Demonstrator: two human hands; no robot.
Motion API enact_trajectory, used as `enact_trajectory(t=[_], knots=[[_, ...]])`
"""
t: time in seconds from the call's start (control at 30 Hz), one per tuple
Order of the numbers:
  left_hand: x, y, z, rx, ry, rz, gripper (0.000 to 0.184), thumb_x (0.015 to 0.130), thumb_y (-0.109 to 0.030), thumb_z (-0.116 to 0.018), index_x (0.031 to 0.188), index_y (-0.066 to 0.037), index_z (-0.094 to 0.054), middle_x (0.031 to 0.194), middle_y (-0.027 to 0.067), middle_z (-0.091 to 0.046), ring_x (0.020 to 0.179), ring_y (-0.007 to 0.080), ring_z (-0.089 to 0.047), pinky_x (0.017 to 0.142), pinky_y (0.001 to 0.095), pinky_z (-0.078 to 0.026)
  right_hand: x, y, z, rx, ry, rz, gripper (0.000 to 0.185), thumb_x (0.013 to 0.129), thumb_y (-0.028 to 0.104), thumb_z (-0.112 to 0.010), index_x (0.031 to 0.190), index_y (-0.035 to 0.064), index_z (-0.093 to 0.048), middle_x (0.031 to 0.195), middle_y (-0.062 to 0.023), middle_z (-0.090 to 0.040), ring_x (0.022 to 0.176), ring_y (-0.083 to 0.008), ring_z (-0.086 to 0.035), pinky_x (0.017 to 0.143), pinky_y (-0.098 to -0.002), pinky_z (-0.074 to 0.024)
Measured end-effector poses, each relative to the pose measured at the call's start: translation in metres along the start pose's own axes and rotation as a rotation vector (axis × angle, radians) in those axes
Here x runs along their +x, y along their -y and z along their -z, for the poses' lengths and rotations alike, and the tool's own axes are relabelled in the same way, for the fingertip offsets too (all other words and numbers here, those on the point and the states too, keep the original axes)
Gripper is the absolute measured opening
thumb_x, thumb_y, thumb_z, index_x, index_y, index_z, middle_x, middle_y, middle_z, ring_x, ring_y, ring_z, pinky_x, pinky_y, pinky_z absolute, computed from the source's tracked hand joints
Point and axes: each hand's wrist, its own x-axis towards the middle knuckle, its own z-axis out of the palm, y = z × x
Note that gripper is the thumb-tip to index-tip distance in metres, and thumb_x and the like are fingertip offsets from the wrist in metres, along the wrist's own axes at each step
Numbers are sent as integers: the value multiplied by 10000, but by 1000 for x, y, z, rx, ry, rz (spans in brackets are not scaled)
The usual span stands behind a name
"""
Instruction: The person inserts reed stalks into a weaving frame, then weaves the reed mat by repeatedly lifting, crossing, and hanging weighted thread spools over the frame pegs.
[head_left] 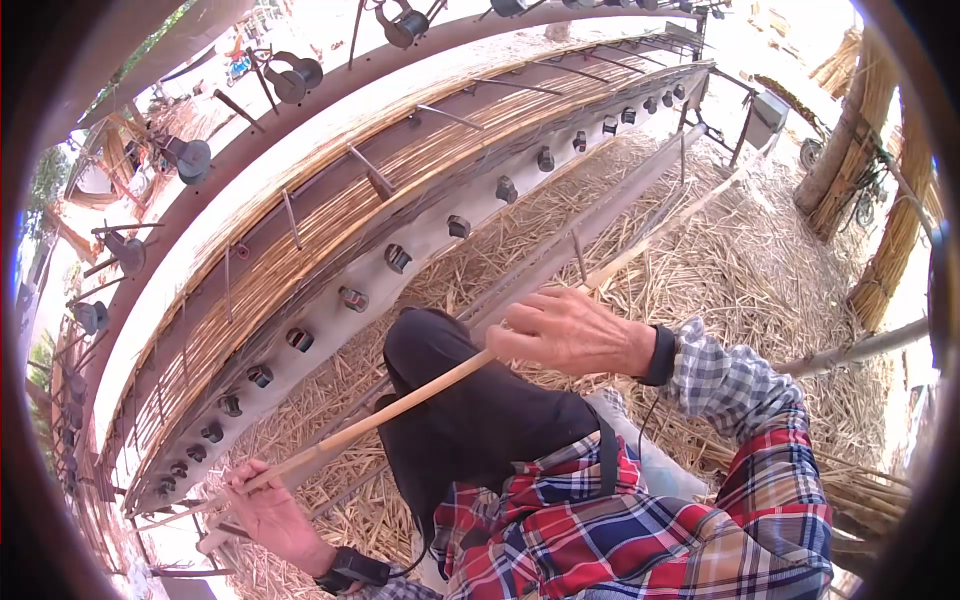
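A long pale reed stalk (pixel 400 402) runs aslant in front of me, from the lower left to the upper right. My right hand (pixel 565 332) is closed round it near its middle, above my knee. Near the stalk's lower left end, my left hand (pixel 275 515) pinches it between thumb and fingers, palm partly turned up. Beyond the stalk stands a long frame bearing a partly woven reed mat (pixel 330 185). Along the frame's near beam sits a row of small dark spools or weights (pixel 397 259).
Loose straw and reed bits (pixel 760 250) cover the ground. Bundled reed posts (pixel 850 140) stand at the right, with a pole (pixel 860 345) low beside them. A metal pipe (pixel 610 235) runs along the frame. More dark round weights (pixel 293 78) hang along the far beam.
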Motion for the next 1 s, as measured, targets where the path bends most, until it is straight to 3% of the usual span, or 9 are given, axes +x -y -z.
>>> enact_trajectory(t=[0.23,0.33,0.4,0.43,0.47,0.5,0.53,0.7,1.0], knots=[[15,-87,138,148,-253,-97,247,1011,-110,-454,1123,104,-506,1078,173,-557,1038,265,-554,1038,392,-462,-75,-106,31,-512,43,-194,169,833,134,-611,970,129,-513,906,-19,-526,857,-139,-525,812,-293,-465],[22,-146,216,636,-330,-191,539,966,-257,-394,1397,68,-367,1384,255,-434,1292,378,-425,1162,510,-278,-110,-176,51,-672,38,-307,129,857,107,-586,977,130,-545,916,-22,-540,909,-142,-511,818,-299,-461],[38,-177,240,311,-123,4,289,1017,-150,-465,1176,87,-511,1102,166,-574,1034,243,-567,1013,345,-483,-106,-206,72,-796,59,-444,90,842,108,-585,930,120,-599,902,-25,-550,922,-163,-514,819,-307,-458],[36,-175,242,309,-123,4,289,1017,-150,-465,1176,87,-511,1102,166,-574,1034,243,-567,1013,345,-483,-102,-222,79,-820,64,-513,145,830,93,-592,967,113,-636,907,-28,-559,946,-179,-528,836,-329,-463],[30,-172,244,735,-148,-113,481,865,-119,-624,1276,62,-449,1119,181,-587,993,251,-592,923,358,-499,-93,-233,86,-852,62,-515,169,828,85,-594,987,113,-647,921,-30,-576,971,-189,-537,848,-339,-467],[25,-167,244,1161,-169,-232,780,714,-88,-782,1376,36,-388,1135,197,-600,951,260,-618,833,370,-515,-85,-244,91,-884,60,-518,194,826,77,-596,1007,113,-657,935,-33,-593,996,-198,-546,859,-350,-471],[26,-163,243,1162,-168,-231,780,714,-88,-782,1376,36,-388,1135,197,-600,951,260,-618,833,370,-515,-75,-258,89,-883,60,-520,194,826,77,-596,1007,113,-657,935,-33,-593,996,-198,-546,859,-350,-471],[65,-61,135,471,-65,64,293,1019,-186,-479,1191,48,-524,1164,165,-584,1105,225,-568,1004,308,-490,-26,-306,62,-940,4,-521,168,822,81,-616,976,108,-677,1015,-57,-651,1045,-225,-583,866,-365,-493],[99,72,18,500,-159,-101,313,1015,-247,-501,1190,11,-526,1250,168,-561,1192,205,-529,1021,309,-467,36,-303,13,-870,17,-535,172,813,100,-643,984,103,-655,1006,-57,-664,990,-225,-624,810,-364,-517]])
